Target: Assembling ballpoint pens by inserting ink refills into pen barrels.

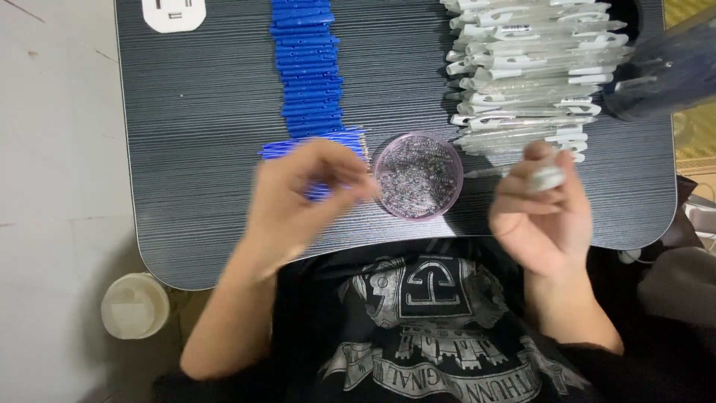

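The left hand is blurring beside the round dish of tiny springs, fingertips pinched — on what, I cannot tell. The right hand is gripping a clear pen barrel just right of the dish — holding it steady, open end toward the other hand, is probably helping.

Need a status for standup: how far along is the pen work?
Looks done: a stack of clear pens. In hand: right hand holds a clear pen part, left hand is at the small parts dish. Left: a long row of blue pieces.
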